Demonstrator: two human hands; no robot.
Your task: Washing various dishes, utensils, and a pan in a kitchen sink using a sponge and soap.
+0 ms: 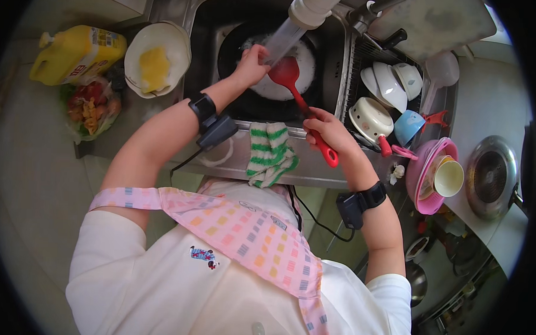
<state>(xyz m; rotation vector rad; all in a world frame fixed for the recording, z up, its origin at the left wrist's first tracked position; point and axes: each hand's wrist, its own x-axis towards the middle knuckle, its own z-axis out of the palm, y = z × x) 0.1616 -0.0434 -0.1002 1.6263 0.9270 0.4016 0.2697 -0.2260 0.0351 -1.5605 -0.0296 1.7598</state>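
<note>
My right hand (pixel 329 132) is closed around the handle of a red spatula (pixel 287 73), whose broad head is tilted over a black pan (pixel 227 55) in the sink. White suds lie in the pan. Beside the spatula's head, my left hand (pixel 252 66) has its fingers bent at the lower end of a clear tube or water stream under the white faucet attachment (pixel 310 10); whether it grips anything I cannot tell. A green-and-white striped cloth (pixel 270 152) hangs over the sink's front edge between my forearms.
Left of the sink (pixel 343 81) stand a white bowl (pixel 132 69) with a yellow sponge (pixel 154 69), a yellow jug (pixel 83 54) and a bag of vegetables (pixel 90 108). To its right, a rack holds white bowls (pixel 390 85) and a small pot (pixel 370 118), near a pink basin (pixel 411 177) and a metal lid (pixel 491 175).
</note>
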